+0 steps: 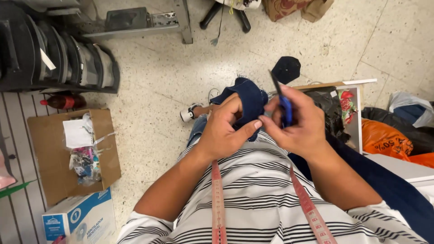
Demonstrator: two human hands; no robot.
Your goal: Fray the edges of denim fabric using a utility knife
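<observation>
Speckled pale terrazzo floor [158,81] under even light. A grey metal machine base [135,22] stands at the top, an open cardboard box [54,158] at left, an orange plastic bag [384,140] at right.

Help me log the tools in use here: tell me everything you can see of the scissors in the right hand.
The scissors are small, with a bright blue handle that looks like plastic and dark, narrow blades pointing up and slightly left, away from the person. The right hand wraps the handle, hiding most of it, so the finger loops cannot be made out. The blades appear closed or nearly so. They rise beside the dark blue fabric pinched in the left hand; whether they touch the cloth cannot be told.
</observation>
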